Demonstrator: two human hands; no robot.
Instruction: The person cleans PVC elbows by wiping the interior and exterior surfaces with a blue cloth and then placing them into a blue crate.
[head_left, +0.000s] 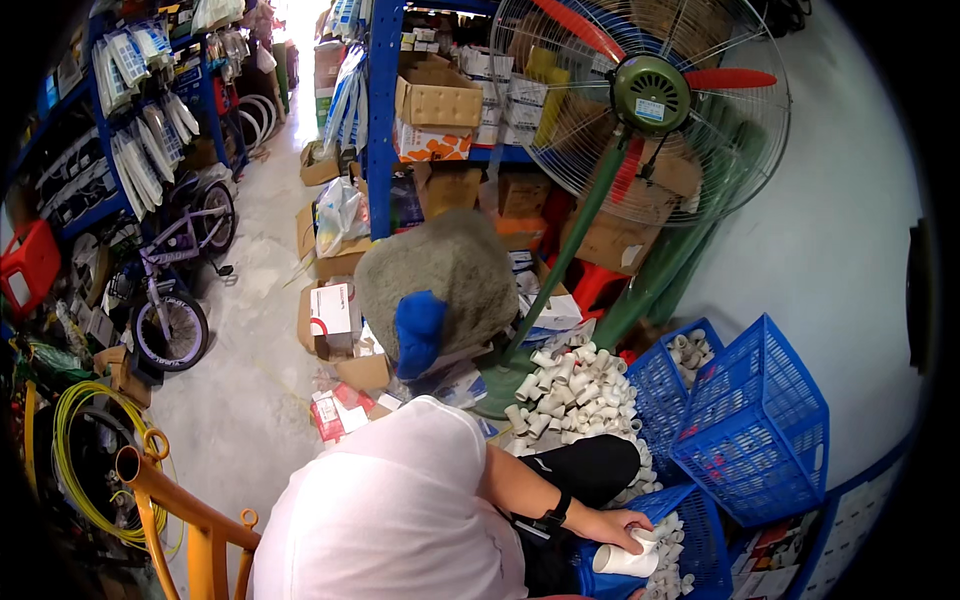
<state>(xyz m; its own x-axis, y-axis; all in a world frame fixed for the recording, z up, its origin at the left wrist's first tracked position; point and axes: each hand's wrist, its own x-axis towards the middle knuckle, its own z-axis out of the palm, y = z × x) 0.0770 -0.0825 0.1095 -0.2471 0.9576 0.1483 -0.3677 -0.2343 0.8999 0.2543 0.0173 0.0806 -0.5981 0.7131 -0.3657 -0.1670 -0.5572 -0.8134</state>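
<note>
My left hand (622, 528), with a black watch on its wrist, grips a white plastic pipe tee (624, 561) near the lower right. Only a sliver of my right hand (636, 594) shows at the bottom edge, so its grip is hidden. Under the tee lies blue plastic sheeting (592, 581), perhaps a bag. Right beside it, small white pipe fittings (670, 559) lie against a blue plastic crate (709, 551). Beyond my black-clad knee (592, 461) a heap of white pipe fittings (574, 394) spreads over the floor.
A tilted blue crate (754, 435) stands at the right, by another crate (660, 397) holding fittings. Ahead are a green pedestal fan (570, 255) and a large grey stone-like block (442, 277) with a blue cloth. An orange metal frame (199, 536) and a child's bicycle (184, 277) stand left.
</note>
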